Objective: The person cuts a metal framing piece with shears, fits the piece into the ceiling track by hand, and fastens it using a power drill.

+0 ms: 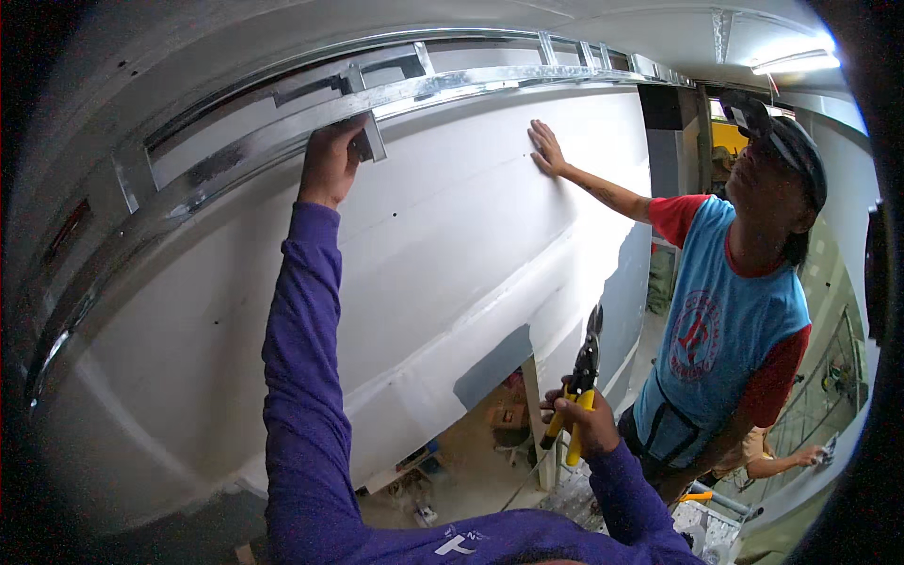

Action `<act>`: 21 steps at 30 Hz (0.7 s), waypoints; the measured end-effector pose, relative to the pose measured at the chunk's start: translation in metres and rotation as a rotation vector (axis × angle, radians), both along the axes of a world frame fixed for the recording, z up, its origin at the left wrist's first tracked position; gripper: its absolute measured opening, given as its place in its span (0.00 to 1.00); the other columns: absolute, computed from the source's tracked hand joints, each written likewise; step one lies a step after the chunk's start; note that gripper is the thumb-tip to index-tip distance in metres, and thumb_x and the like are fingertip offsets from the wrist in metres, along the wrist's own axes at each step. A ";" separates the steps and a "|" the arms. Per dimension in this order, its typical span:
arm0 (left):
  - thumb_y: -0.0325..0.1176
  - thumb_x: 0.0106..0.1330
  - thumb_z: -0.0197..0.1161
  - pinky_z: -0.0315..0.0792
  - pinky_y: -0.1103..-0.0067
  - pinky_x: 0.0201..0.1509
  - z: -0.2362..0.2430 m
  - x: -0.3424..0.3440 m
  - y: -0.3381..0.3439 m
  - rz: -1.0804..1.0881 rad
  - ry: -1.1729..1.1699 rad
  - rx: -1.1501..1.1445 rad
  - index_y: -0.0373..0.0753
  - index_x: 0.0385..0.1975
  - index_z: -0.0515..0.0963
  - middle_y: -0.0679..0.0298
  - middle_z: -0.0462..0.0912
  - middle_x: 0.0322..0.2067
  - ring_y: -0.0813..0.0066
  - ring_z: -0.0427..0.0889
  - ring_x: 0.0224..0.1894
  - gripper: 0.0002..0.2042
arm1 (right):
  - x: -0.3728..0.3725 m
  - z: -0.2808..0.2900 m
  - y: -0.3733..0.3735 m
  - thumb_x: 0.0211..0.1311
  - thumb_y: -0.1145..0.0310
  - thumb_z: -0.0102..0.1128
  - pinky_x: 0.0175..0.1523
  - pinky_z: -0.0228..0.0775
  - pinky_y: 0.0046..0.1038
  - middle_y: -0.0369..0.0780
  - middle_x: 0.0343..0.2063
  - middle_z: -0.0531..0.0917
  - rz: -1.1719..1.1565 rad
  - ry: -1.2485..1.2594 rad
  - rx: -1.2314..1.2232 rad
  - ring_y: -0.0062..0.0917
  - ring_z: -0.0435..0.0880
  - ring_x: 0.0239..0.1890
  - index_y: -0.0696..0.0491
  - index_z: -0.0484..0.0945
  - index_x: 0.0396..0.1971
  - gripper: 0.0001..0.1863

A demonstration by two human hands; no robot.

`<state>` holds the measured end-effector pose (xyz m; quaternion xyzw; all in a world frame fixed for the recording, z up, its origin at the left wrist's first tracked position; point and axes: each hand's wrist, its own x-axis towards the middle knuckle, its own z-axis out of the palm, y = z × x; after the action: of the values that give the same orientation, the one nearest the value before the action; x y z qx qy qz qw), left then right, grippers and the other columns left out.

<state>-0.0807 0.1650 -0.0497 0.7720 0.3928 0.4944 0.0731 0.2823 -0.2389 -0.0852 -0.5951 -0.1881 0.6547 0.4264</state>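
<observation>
Raised overhead, my left hand (330, 162) is closed around the lower end of a short metal stud (375, 139), which hangs just below the long galvanized track (254, 132) of a ceiling frame. The stud's upper part shows above the track's edge. Lower down on the right, my right hand (593, 426) grips tin snips (586, 367) by their yellow handles. The dark blades point upward, apart from the frame. Both my arms wear purple sleeves.
A co-worker (720, 311) in a blue and red shirt stands at right, one hand (546, 149) flat on the white wall panel (443, 245). A lit tube lamp (796, 63) hangs at upper right. Another person's arm (786, 461) shows at lower right, near a metal scaffold platform (570, 494).
</observation>
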 end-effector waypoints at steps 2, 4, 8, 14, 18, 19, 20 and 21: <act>0.29 0.63 0.62 0.75 0.80 0.42 -0.013 -0.029 0.028 -0.110 -0.354 -0.239 0.38 0.47 0.78 0.66 0.81 0.39 0.75 0.79 0.40 0.13 | 0.005 -0.006 -0.015 0.55 0.71 0.67 0.47 0.77 0.35 0.44 0.39 0.81 0.010 -0.012 -0.001 0.34 0.83 0.42 0.56 0.67 0.51 0.25; 0.30 0.62 0.65 0.74 0.78 0.46 0.002 -0.021 0.034 -0.334 -0.701 -0.511 0.39 0.49 0.77 0.65 0.81 0.42 0.75 0.79 0.44 0.15 | 0.007 0.000 -0.019 0.57 0.74 0.66 0.47 0.78 0.33 0.44 0.39 0.81 -0.040 -0.013 -0.010 0.32 0.84 0.43 0.57 0.66 0.52 0.25; 0.38 0.58 0.72 0.73 0.80 0.46 0.059 0.016 0.009 -0.427 -0.865 -0.584 0.40 0.46 0.77 0.69 0.79 0.40 0.80 0.78 0.44 0.19 | 0.011 0.016 -0.027 0.57 0.77 0.64 0.47 0.79 0.36 0.44 0.40 0.80 -0.085 -0.044 -0.008 0.34 0.83 0.44 0.57 0.65 0.53 0.25; 0.37 0.58 0.71 0.74 0.78 0.45 0.081 0.007 0.030 -0.459 -0.907 -0.681 0.42 0.48 0.77 0.69 0.77 0.38 0.79 0.77 0.41 0.19 | 0.005 0.023 -0.029 0.56 0.77 0.65 0.48 0.78 0.35 0.44 0.41 0.80 -0.061 -0.018 -0.008 0.34 0.83 0.45 0.56 0.68 0.51 0.23; 0.36 0.54 0.73 0.76 0.79 0.36 0.088 0.033 0.015 -0.410 -0.875 -0.508 0.37 0.37 0.78 0.68 0.76 0.29 0.80 0.76 0.30 0.15 | 0.009 0.018 -0.036 0.51 0.71 0.67 0.52 0.74 0.38 0.44 0.39 0.80 -0.064 -0.092 -0.063 0.36 0.82 0.44 0.55 0.66 0.51 0.28; 0.36 0.54 0.73 0.76 0.79 0.36 0.087 0.035 0.016 -0.411 -0.876 -0.509 0.37 0.37 0.78 0.68 0.76 0.29 0.80 0.76 0.30 0.15 | 0.011 0.017 -0.036 0.51 0.70 0.67 0.52 0.74 0.38 0.44 0.40 0.80 -0.043 -0.096 -0.068 0.36 0.82 0.44 0.55 0.65 0.53 0.29; 0.36 0.54 0.73 0.76 0.79 0.36 0.087 0.037 0.018 -0.418 -0.887 -0.497 0.38 0.37 0.78 0.68 0.76 0.29 0.79 0.76 0.30 0.15 | 0.012 0.015 -0.038 0.51 0.70 0.67 0.52 0.74 0.38 0.44 0.40 0.80 -0.045 -0.097 -0.068 0.36 0.82 0.44 0.55 0.65 0.53 0.29; 0.37 0.54 0.73 0.76 0.79 0.36 0.088 0.038 0.019 -0.425 -0.897 -0.483 0.38 0.37 0.78 0.68 0.76 0.29 0.79 0.76 0.29 0.15 | 0.013 0.012 -0.040 0.51 0.70 0.66 0.52 0.73 0.38 0.44 0.40 0.80 -0.044 -0.107 -0.077 0.36 0.82 0.44 0.56 0.65 0.53 0.30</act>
<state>-0.0424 0.1843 0.0387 0.5092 0.2610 0.6451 0.5064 0.2951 -0.2789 -0.0731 -0.6493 -0.1723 0.6192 0.4066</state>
